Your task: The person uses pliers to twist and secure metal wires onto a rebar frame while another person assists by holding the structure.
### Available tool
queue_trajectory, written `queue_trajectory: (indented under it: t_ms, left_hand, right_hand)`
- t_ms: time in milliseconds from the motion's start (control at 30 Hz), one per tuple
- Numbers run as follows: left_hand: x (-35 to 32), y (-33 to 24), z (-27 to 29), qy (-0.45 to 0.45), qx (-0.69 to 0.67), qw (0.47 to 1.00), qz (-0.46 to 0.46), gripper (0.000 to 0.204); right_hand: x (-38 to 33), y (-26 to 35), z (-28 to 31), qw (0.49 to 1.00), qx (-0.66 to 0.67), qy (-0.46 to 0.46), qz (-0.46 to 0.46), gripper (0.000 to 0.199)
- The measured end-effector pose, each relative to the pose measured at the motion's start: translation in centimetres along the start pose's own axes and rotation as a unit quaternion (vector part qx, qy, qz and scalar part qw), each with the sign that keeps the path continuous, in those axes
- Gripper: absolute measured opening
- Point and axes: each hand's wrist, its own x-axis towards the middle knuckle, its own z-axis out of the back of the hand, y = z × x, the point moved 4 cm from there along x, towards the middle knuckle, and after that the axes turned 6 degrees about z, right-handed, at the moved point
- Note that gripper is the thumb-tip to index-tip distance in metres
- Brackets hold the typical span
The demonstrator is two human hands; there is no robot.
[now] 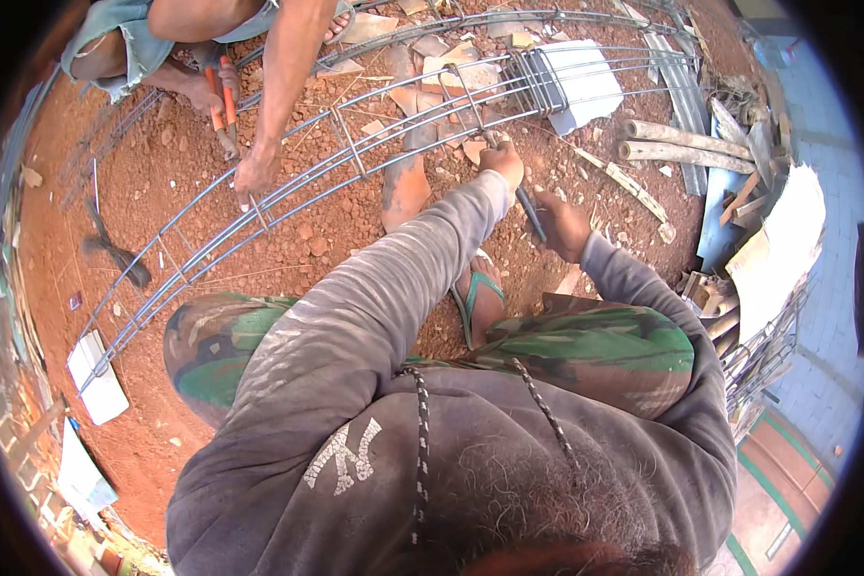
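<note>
1. If the bar-like tool (529,209) slips at the near side of the steel cage (348,142), the left hand (502,163) could knock against the rods; a poor bite or a crooked pull would be the likely cause.
2. The cage looks slender, so hard leverage might shift or twist it; the co-worker's hand (256,173), at the rods toward the cage's left end, could then be pinched.
3. A sandalled foot (485,300), below the cage's near side, seems exposed should the tool drop.
4. The left hand's grip is closed around the tool's upper part, whose head sits near the foot of a cross-tie (468,99) of the cage; whether metal touches metal cannot be told.
5. The right hand (564,227) is beside the tool's lower end, farther out from the cage; its grip is partly hidden, so one cannot tell how open it is.
6. Orange-handled pincers (230,108) are in the co-worker's other hand (202,96), beyond the cage's far edge.
</note>
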Motion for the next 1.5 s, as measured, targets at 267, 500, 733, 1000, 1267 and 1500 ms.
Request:
queue_trajectory:
  t_ms: [267, 500, 733, 1000, 1267, 1500]
  left_hand:
    - [2.9, 1.9, 0.9, 0.148, -0.152, 0.975, 0.072, 0.031]
    - [2.7, 2.0, -0.3, 0.2, -0.21, 0.954, 0.08, 0.024]
    - [1.0, 1.6, 0.0, 0.202, -0.221, 0.953, 0.046, 0.025]
    - [0.1, 0.9, 0.4, 0.251, -0.21, 0.939, 0.107, 0.03]
    - [-0.6, -0.7, -1.1, 0.013, -0.025, 0.999, 0.036, 0.053]
    - [-1.7, 1.4, -2.4, 0.04, -0.109, 0.989, -0.089, 0.039]
  right_hand:
    - [-0.4, 3.8, 1.1, 0.966, -0.207, -0.042, 0.147, 0.035]
    - [-0.1, 4.7, 0.8, 0.974, -0.181, -0.022, 0.137, 0.048]
    - [-0.5, 4.5, 0.1, 0.983, -0.178, 0.003, 0.041, 0.048]
    - [0.3, 3.1, -1.7, 0.995, -0.091, 0.017, -0.048, 0.05]
    - [-0.6, 3.3, -1.2, 0.939, -0.26, -0.174, 0.144, 0.043]
    - [-1.8, 1.7, 0.2, 0.993, 0.075, 0.089, -0.03, 0.047]
